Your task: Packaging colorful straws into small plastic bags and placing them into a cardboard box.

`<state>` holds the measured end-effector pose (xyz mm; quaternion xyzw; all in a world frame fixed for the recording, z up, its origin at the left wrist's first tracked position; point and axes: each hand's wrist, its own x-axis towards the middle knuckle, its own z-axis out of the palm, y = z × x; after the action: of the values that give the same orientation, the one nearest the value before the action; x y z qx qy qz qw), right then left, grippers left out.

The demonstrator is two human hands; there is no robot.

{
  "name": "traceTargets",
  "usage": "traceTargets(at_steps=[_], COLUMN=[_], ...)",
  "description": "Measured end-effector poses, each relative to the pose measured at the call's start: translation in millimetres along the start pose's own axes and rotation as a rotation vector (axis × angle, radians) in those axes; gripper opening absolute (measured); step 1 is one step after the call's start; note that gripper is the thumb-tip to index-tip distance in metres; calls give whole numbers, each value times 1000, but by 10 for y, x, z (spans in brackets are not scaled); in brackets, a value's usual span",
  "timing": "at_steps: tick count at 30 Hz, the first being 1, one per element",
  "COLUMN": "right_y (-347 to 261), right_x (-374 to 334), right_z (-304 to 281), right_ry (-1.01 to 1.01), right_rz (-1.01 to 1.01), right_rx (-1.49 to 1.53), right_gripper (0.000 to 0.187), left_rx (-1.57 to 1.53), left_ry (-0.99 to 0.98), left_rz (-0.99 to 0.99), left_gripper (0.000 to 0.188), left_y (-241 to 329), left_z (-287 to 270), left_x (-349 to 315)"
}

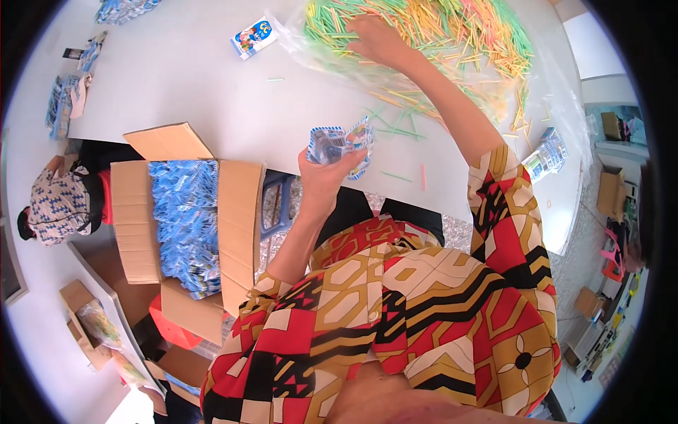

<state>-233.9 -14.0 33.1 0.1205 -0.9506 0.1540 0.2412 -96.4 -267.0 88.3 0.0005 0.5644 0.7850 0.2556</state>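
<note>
Two hands are at work over the white tabletop (219, 92), and both meet things which look light. The left hand (325, 177) holds a pouch (325, 145) just above the near edge of the tabletop; its fingers are bent around the lower part, thumb on one side, and the upper part spreads apart above them. The pouch is blue, white and partly clear, and I judge it to be thin film: almost no weight, soft, a little slippery, easy to crease but not easy to break. It is best taken low, with gentle pressure, because a hard squeeze would probably narrow its mouth. The right hand (385, 44) is at the left part of the pile of sticks (487, 35), with its fingers bent and touching the sticks; whether they already grip some, I cannot tell. These sticks are green, yellow, orange and pink, lying in many directions on clear plastic (289, 39). They look slim, smooth and rather stiff, so they may roll or slide out of a loose grip, and perhaps snap if bent. A small bundle, pinched around its middle with the sticks lined up, should be safer than one taken by the tips.
</note>
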Motion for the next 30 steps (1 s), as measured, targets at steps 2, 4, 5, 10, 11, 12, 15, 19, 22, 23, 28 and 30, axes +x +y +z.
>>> traceTargets(at_steps=[2, 4, 5, 10, 11, 12, 15, 19, 22, 23, 28, 30], right_y=[-33, -160, -209, -194, -303, -374, -59, -139, -259, -336, -302, -127], right_x=[129, 280, 330, 247, 168, 132, 333, 222, 353, 235, 172, 284], right_z=[13, -61, -105, -106, -231, -295, -115, -241, -281, -280, -118, 12], right_ry=[-216, -437, -510, -559, -399, -237, -723, -375, -772, -517, -219, -589], right_rz=[66, 124, 184, 206, 90, -25, 188, -105, 196, 100, 87, 289], right_rx=[-69, -140, -166, -165, -227, -286, -268, -293, -264, -317, -398, -240], right_gripper=[37, 39, 39, 36, 31, 28, 30, 27, 24, 23, 20, 20], left_rx=[-14, -44, -46, -82, -83, -81, -72, -74, -46, -45, -36, -50], left_ry=[14, 28, 26, 13, 16, 5, -28, -35, -79, -80, -95, -90], left_rz=[10, 4, 0, -35, -36, -39, -54, -54, -78, -78, -83, -70], left_gripper=[26, 26, 26, 26, 26, 26, 26, 25, 31, 31, 30, 27], left_y=[1, -23, -21, -30, -35, -41, -51, -42, -87, -87, -94, -77], left_z=[-29, -60, -52, 1, -10, -23, 24, 43, 35, 34, 43, 94], left_x=[9, 11, 14, -6, -5, -4, 0, -27, -28, -30, -35, -54])
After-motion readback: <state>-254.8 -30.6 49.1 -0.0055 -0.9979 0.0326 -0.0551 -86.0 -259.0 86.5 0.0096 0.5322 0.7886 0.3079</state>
